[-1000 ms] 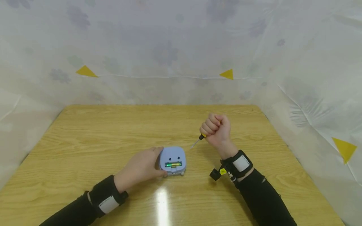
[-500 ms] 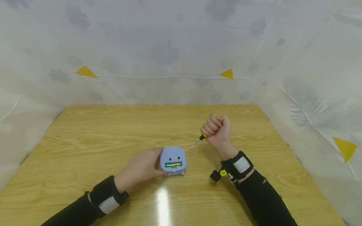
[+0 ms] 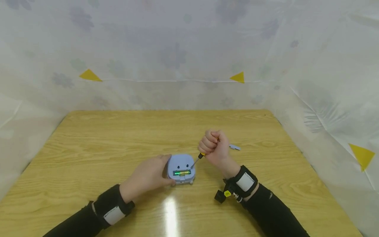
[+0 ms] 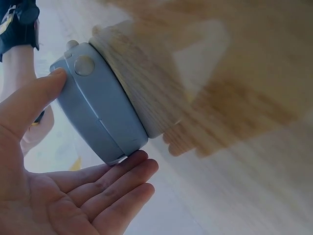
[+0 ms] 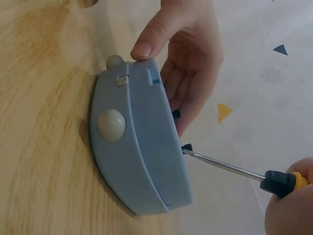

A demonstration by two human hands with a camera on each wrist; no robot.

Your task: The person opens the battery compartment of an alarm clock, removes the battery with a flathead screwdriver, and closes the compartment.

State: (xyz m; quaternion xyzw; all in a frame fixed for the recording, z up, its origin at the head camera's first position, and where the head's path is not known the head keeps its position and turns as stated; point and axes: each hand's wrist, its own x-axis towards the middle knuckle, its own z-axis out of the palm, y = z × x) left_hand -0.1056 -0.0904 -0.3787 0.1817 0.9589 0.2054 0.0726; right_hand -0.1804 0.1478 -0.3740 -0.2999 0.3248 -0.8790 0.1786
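Two hands, both engaged. Item one: your right hand (image 3: 215,148), a full fist, fingers curled tight round the handle of a slim steel-shafted screwdriver with a black-and-yellow grip (image 5: 227,167). The shaft leaves the fist on the little-finger side and slants down toward your left; this dagger-style hold probably favours reach and push over fine turning. Its tip lies at or just beside the right of two small black pegs (image 5: 176,114); contact cannot be told.

Item two: your left hand (image 3: 149,172), gripping a rounded pale-blue plastic case (image 3: 180,160), thumb on the near edge, fingers along the far side, the gap only as wide as the case. This seems meant to brace it against the tool while leaving the top face bare.

Item three: the case itself, slot side up on the wood-grain table (image 3: 118,131), in front of you. In its uncovered slot, green-and-gold cylindrical battery stock (image 3: 182,172), count unclear.

Item four: a small pale-blue strip (image 3: 235,147), lying beyond your right wrist, perhaps the slot's cover set aside.

Pose: forearms angle inward from both lower corners; your right wrist is raised, its inner side toward you.
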